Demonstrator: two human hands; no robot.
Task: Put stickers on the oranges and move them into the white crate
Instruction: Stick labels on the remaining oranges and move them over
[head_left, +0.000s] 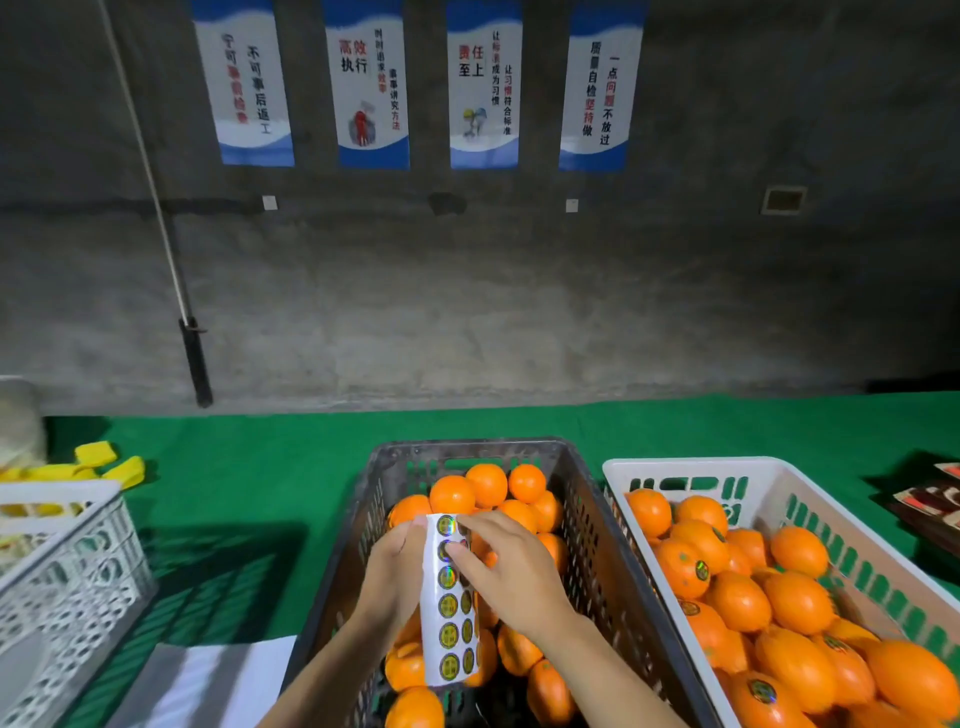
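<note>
Closest to you, your left hand (392, 566) grips the upper part of a white sticker strip (451, 597), thumb near its top edge, so the strip hangs upright over the dark crate (587, 519). The strip carries a column of round gold-and-dark stickers, with a second column half turned away along its right edge. Your right hand (506, 564) comes in from the right with fingers bent, and its fingertips (457, 553) press on the second sticker from the top (whether that sticker has lifted off the backing, you cannot tell from here).

Under both hands the dark crate holds a pile of unlabelled oranges (485, 486), heaped highest at the far end. Just beside it on your right, nearly touching, stands the white crate (779, 470), filled with stickered oranges (685, 569); several show a round label facing up.

Both crates sit on a green table cover (249, 467). On your left is a white lattice basket (72, 571), with yellow pieces (111, 465) lying on the cover behind it. A white sheet (228, 680) lies at the near edge, left of your left forearm. At the far right edge sit some dark packets (930, 506), partly cut off. Four blue-and-white posters (483, 85) hang on the grey wall beyond.
</note>
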